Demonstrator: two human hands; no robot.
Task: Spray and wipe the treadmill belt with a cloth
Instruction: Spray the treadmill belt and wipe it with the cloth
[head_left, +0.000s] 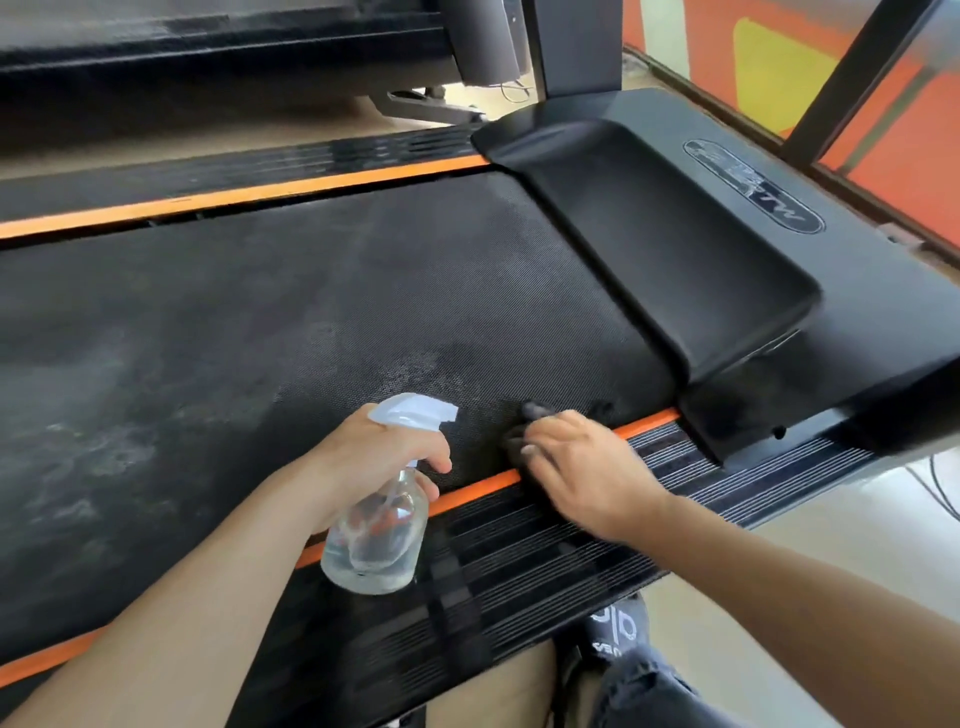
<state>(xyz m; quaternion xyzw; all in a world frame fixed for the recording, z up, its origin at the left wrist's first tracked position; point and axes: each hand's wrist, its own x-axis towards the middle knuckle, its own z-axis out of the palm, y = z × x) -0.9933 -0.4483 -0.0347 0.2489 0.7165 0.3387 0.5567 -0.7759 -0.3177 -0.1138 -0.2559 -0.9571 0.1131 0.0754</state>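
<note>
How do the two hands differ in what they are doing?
The left hand grips a clear spray bottle with a white trigger head, held above the black treadmill belt. The right hand lies flat, pressing a dark cloth onto it. Both are bare.

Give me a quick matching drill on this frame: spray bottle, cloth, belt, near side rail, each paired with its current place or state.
Things:
1. spray bottle
2. cloth
3. treadmill belt
4. side rail

Places or states:
A. black with pale smeared patches
B. dark, pressed under the right hand at the belt's near edge
C. clear, held in the left hand, nozzle toward the belt
D. ribbed, edged by an orange strip, nearest the person

Pairs: 1-C, 2-B, 3-A, 4-D
</note>
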